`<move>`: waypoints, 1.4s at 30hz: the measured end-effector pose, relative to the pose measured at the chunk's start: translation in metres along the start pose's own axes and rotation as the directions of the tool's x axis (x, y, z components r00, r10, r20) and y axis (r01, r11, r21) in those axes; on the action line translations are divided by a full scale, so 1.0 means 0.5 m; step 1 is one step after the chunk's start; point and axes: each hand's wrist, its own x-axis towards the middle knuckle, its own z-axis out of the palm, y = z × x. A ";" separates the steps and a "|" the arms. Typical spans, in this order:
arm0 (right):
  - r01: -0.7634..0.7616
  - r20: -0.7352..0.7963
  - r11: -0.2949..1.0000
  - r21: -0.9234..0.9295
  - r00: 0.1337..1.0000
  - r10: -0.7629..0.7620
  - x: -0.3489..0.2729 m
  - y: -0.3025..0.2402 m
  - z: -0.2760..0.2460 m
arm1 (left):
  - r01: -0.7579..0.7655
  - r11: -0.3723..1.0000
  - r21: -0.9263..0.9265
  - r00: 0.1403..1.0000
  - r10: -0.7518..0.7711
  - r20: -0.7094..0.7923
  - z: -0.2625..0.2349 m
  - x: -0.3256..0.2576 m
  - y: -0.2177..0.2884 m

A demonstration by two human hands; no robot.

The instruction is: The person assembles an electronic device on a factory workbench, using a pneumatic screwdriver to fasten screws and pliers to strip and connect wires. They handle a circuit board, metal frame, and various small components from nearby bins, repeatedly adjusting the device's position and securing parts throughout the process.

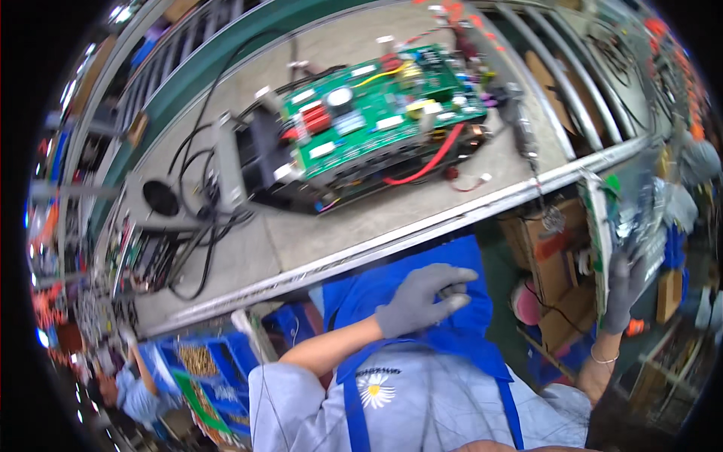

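My left hand (425, 300), in a grey glove, is in front of the blue apron (459, 264). Its fingers and thumb are apart with nothing between them. Off to the right, my right hand (623, 290), gloved too, reaches among clear, shiny plastic wrapping (640, 218) beside an upright panel with a pale green-white edge (600, 241). Blur hides whether its fingers grip anything. On the bench in front of me sits a green circuit board (369, 113) on top of a black-framed electronic unit (260, 154), with a red cable (437, 163) curving along its near side.
A powered screwdriver (522, 124) lies right of the unit. Black cables (213, 218) and another electronic assembly (151, 256) are at the left. Metal rollers (580, 83) run beyond. Below the bench stand blue bins (237, 361) and cardboard boxes (561, 279). Another person (143, 392) works at lower left.
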 end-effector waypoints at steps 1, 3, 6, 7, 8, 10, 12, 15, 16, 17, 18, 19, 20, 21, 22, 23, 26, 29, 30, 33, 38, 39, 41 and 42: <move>0.324 0.351 0.933 -0.157 0.901 -0.254 0.013 -0.046 0.051 | 0.120 0.975 -0.188 0.993 -0.116 0.032 0.003 -0.006 0.006; 0.658 0.819 0.746 -0.100 0.480 -0.314 0.030 -0.121 0.166 | 0.157 0.921 -0.356 0.985 -0.174 -0.016 -0.001 -0.019 0.003; 0.636 0.975 0.765 0.102 0.088 -0.204 0.033 -0.149 0.313 | 0.020 0.900 -0.436 0.953 -0.150 -0.264 0.001 -0.030 -0.026; 0.638 0.982 0.765 0.085 0.078 -0.174 0.038 -0.116 0.339 | 0.156 0.846 -0.511 0.943 -0.280 -0.177 -0.018 -0.019 -0.041; 0.655 0.987 0.749 0.098 0.034 -0.158 0.046 -0.101 0.373 | 0.262 0.773 -0.578 0.911 -0.396 -0.117 -0.040 -0.022 -0.069; 0.665 0.996 0.744 0.065 0.005 -0.092 0.065 -0.132 0.440 | 0.170 0.658 -0.734 0.868 -0.452 -0.204 -0.059 -0.034 -0.142; 0.763 0.967 0.623 0.174 -0.014 -0.253 0.078 -0.147 0.482 | 0.029 0.599 -0.800 0.856 -0.428 -0.290 -0.082 -0.038 -0.155; 0.861 0.914 0.466 0.204 0.003 -0.406 0.079 -0.160 0.503 | 0.037 0.627 -0.778 0.888 -0.378 -0.262 -0.119 -0.037 -0.150; 0.866 0.924 0.463 0.187 0.005 -0.383 0.079 -0.169 0.501 | 0.101 0.662 -0.743 0.883 -0.404 -0.239 -0.127 -0.038 -0.141; 0.872 0.931 0.459 0.172 0.008 -0.364 0.079 -0.187 0.496 | 0.165 0.696 -0.699 0.874 -0.431 -0.223 -0.137 -0.038 -0.104; 0.877 0.938 0.454 0.157 0.012 -0.347 0.081 -0.207 0.488 | 0.227 0.725 -0.650 0.864 -0.458 -0.210 -0.147 -0.038 -0.080; 0.839 0.954 0.524 0.148 0.019 -0.300 0.088 -0.223 0.476 | 0.272 0.759 -0.592 0.847 -0.481 -0.227 -0.151 -0.039 -0.074; 0.674 0.975 0.726 0.138 0.034 -0.217 0.101 -0.236 0.459 | 0.243 0.906 -0.346 0.878 -0.357 -0.318 -0.151 -0.041 -0.058; 0.465 0.991 0.879 0.108 0.025 -0.135 0.117 -0.247 0.441 | 0.197 0.978 -0.072 0.905 -0.210 -0.369 -0.148 -0.047 -0.028; 0.227 0.998 0.972 0.060 -0.009 -0.060 0.133 -0.254 0.425 | 0.139 0.968 0.208 0.924 -0.052 -0.378 -0.144 -0.055 0.008; 0.088 1.000 0.996 0.011 -0.028 -0.009 0.150 -0.256 0.408 | 0.064 0.952 0.299 0.927 0.054 -0.370 -0.137 -0.065 0.071; -0.292 0.997 0.954 -0.070 -0.049 0.058 0.186 -0.288 0.357 | -0.185 0.288 0.940 0.694 0.715 -0.083 -0.143 -0.050 0.161; -0.289 0.994 0.956 -0.048 0.077 0.074 0.206 -0.309 0.341 | -0.073 0.126 0.989 0.612 0.789 -0.055 -0.165 0.023 0.229; -0.276 0.991 0.961 -0.027 0.116 0.062 0.213 -0.315 0.339 | -0.071 0.124 0.990 0.654 0.755 -0.048 -0.182 0.044 0.241; -0.225 0.983 0.973 -0.051 0.160 0.089 0.236 -0.320 0.340 | -0.083 0.105 0.991 0.691 0.722 -0.019 -0.216 0.105 0.224; -0.103 0.994 0.991 -0.090 0.057 0.096 0.288 -0.347 0.365 | -0.128 0.204 0.970 0.739 0.673 -0.044 -0.228 0.114 0.199; -0.097 0.992 0.990 -0.103 0.060 0.109 0.292 -0.351 0.372 | -0.121 0.211 0.970 0.742 0.669 -0.053 -0.235 0.108 0.205; -0.068 0.991 0.991 -0.112 0.061 0.116 0.303 -0.360 0.391 | -0.058 0.256 0.965 0.823 0.559 -0.099 -0.246 0.093 0.228; -0.068 0.991 0.991 -0.114 0.067 0.118 0.305 -0.362 0.395 | -0.056 0.227 0.972 0.747 0.656 -0.111 -0.243 0.088 0.237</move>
